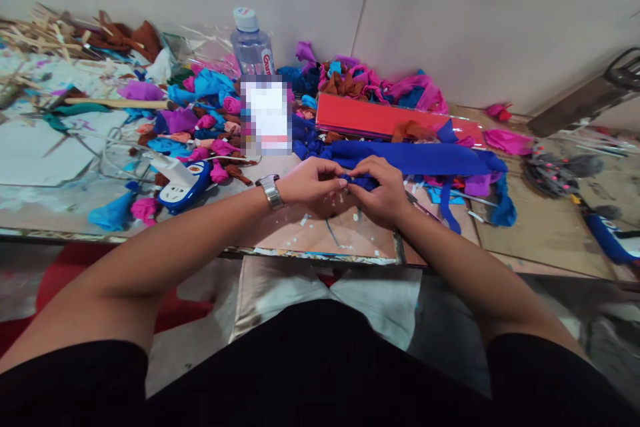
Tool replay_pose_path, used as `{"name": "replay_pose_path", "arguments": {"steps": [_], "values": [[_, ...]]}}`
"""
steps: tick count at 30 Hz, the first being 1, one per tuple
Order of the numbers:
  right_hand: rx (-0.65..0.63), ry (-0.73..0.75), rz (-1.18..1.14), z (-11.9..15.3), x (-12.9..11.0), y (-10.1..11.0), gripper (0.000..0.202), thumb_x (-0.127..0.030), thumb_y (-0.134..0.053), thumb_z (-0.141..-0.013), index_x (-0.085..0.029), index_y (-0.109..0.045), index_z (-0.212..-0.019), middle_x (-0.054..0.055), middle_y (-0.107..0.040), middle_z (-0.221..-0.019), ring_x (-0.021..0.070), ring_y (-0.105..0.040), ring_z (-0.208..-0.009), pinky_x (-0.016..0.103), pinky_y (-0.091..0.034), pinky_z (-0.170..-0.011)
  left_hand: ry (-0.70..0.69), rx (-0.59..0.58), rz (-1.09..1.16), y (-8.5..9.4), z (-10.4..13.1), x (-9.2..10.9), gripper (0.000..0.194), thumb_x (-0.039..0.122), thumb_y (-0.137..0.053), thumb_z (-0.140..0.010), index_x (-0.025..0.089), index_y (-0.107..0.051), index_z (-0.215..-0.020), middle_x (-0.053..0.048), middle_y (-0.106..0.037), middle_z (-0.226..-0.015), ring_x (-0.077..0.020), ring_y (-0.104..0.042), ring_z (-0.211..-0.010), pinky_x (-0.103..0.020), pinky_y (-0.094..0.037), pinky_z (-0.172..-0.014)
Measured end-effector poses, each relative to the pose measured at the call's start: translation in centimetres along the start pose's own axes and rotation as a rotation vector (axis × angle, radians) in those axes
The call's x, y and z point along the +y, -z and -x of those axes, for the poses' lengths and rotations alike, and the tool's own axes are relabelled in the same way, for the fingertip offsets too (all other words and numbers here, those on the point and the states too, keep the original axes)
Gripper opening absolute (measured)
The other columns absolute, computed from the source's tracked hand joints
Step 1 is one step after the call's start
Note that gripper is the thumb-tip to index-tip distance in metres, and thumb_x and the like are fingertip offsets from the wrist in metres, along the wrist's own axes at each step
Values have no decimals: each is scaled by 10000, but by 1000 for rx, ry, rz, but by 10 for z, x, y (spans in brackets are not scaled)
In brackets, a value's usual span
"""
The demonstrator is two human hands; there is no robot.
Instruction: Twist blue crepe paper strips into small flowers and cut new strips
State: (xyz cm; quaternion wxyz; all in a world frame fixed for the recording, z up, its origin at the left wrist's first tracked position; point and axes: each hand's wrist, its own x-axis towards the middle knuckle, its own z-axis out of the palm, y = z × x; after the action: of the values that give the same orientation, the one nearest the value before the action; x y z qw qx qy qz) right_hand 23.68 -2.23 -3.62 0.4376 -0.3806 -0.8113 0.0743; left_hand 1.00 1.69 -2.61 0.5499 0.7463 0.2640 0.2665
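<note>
Pinching crumpled blue material (pixel 363 182), both hands (pixel 309 180) (pixel 384 190) (curled inward, nearly meeting) over the tabletop (pixel 367 237)

Held piece (pixel 365 182) deep blue, long strip (pixel 415 157) royal blue, flat pack (pixel 357 113) red, bottle cap (pixel 245 19) white, socket block (pixel 176 196) blue/white, watch (pixel 271 191) silver, shirt (pixel 320 360) black, scrap pile (pixel 214 83) pink/purple/brown/turquoise.

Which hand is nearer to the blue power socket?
Left: the left hand is to the right of the power socket; the right hand is farther right.
</note>
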Motion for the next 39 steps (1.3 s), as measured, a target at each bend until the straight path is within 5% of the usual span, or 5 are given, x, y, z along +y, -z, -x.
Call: {"name": "replay_pose_path", "arguments": {"steps": [6,21,30,36,39], "values": [[7,-4,-10,-1,2,-1,265,-520,-773,-927,-263,-714,-953,44,-774,-957,243,-719,-906,429,-528,-863,-24,4,-36,1,-1,0,314,430,-666,-943,136,-692,-836,-7,-668,-695,-101,-596,-628,-218,-453,-612],[-4,18,-15,-3,-6,4,182,-445,-756,-957,-292,-770,-1054,41,-789,-1018,244,-736,-973,434,-551,-911,-62,66,-52,9,-3,4,237,317,-590,-939,157,-642,-772,-9,-665,-647,-105,-614,-605,-226,-476,-629],[-22,10,-29,-3,-7,4,157,-422,-728,-977,-265,-729,-974,41,-772,-955,242,-723,-937,428,-542,-891,-79,-4,-57,8,-2,6,247,335,-593,-940,163,-638,-768,-2,-655,-663,-119,-613,-638,-245,-487,-665],[-120,48,-85,-1,-1,2,312,-425,-699,-1002,-305,-712,-1289,62,-768,-1133,240,-719,-1044,422,-564,-928,-43,-88,-48,7,-2,4,247,349,-553,-923,161,-653,-796,-1,-652,-702,-128,-606,-668,-247,-481,-659],[-152,82,-96,-1,1,0,277,-390,-654,-1032,-317,-731,-1288,66,-752,-1160,234,-712,-1065,418,-569,-927,-46,-99,-45,6,-2,3,230,341,-553,-913,159,-664,-828,-2,-652,-722,-133,-608,-686,-251,-488,-667]]}}
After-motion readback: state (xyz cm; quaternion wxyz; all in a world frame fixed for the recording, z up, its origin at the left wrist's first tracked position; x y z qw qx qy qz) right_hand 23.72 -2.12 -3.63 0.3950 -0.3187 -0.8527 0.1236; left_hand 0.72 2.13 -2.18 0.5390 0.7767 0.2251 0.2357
